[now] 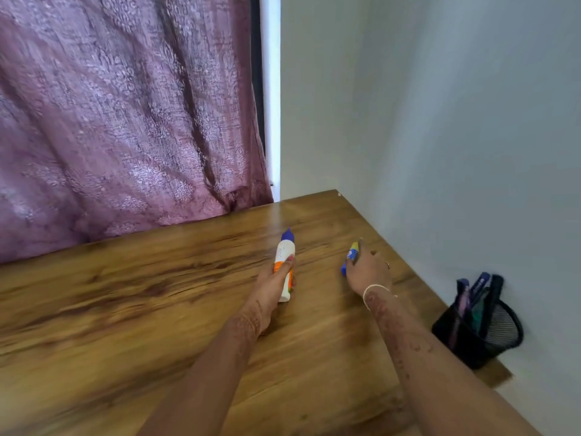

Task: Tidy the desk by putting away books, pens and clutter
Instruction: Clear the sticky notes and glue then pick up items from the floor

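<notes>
Bare forearms (204, 388) cross the brown wooden desk (125, 309). Back of the right fingers stands a black mesh pen cup (481, 328). The left hand (276, 278) curls round a white blue-capped glue bottle (284, 256) and the right hand (367, 272) grips a small blue-yellow stick (350, 258), likely gathering both for storing.

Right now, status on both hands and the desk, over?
Left hand grips white glue bottle. Right hand holds small blue-yellow tube. Mesh pen holder by right wall.
</notes>
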